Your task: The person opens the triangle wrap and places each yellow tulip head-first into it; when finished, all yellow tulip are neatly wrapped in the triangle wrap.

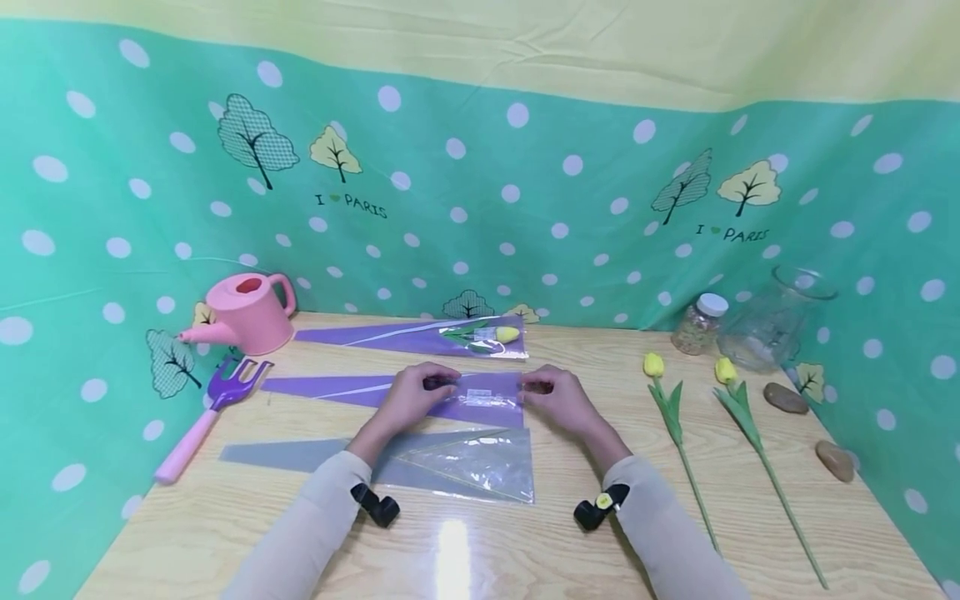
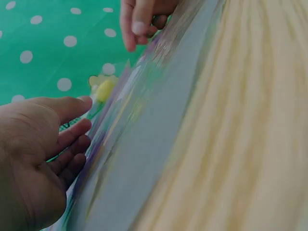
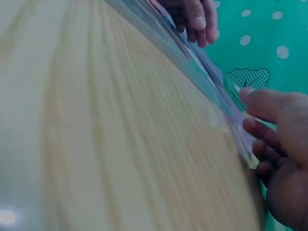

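A purple flower sleeve point(image 1: 480, 412) with a clear front and a small label lies on the table between the hands. My left hand point(image 1: 417, 393) rests on its upper middle part, thumb and fingertips apart in the left wrist view. At the sleeve's wide right end, my right hand point(image 1: 558, 402) touches the edge with its fingertips, thumb and forefinger apart in the right wrist view. Behind lies another purple sleeve point(image 1: 405, 335) with a yellow tulip point(image 1: 507, 334) inside. A grey sleeve point(image 1: 450, 463) lies in front, partly under the left forearm.
At left are a pink watering can point(image 1: 255, 312) and a purple hand fork point(image 1: 228, 387). Two yellow tulips point(image 1: 653, 365) point(image 1: 725, 370) lie at right. Beyond them stand a lidded jar point(image 1: 697, 329) and a glass vase point(image 1: 765, 329); two stones point(image 1: 786, 398) point(image 1: 835, 461) lie near the edge.
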Tool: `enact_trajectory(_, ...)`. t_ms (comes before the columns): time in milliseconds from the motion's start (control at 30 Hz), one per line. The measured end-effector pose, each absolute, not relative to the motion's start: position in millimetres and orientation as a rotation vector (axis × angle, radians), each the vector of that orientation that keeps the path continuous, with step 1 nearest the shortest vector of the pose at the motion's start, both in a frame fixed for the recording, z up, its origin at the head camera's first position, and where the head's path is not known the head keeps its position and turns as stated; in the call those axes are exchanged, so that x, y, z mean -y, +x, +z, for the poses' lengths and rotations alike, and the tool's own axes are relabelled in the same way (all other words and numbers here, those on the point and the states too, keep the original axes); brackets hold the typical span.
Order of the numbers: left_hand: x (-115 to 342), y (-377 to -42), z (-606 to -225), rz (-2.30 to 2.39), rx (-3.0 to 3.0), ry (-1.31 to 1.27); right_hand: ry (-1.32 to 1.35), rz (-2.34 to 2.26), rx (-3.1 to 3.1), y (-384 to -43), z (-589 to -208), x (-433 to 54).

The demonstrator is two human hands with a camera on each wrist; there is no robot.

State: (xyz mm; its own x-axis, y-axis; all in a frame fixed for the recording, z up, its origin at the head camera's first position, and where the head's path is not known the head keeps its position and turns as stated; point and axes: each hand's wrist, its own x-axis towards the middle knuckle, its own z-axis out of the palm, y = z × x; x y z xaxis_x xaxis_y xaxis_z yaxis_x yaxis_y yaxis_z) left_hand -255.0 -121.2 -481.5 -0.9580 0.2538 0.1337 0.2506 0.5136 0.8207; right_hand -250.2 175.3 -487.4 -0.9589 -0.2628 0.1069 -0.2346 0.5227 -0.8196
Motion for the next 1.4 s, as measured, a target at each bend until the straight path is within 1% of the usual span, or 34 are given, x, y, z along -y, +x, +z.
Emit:
enact_trajectory(167, 121, -256, -487, 1.475, -2.731, 0.475, -0.537, -1.355, -2.813, -250, -493, -171)
enact_trajectory(433, 120, -256, -490, 1.482, -2.74, 0.474, -0.541, -1.387, -2.858, -249, -495, -168)
enact_trajectory(1067, 121, -257, -492, 1.464, -2.763, 0.497, -0.408, -1.773, -2.764, -249, -488, -161)
enact_trajectory(1400, 120, -257, -491, 1.443, -2.77, 0.523, -0.419, -1.867, -2.76, -250, -486, -155)
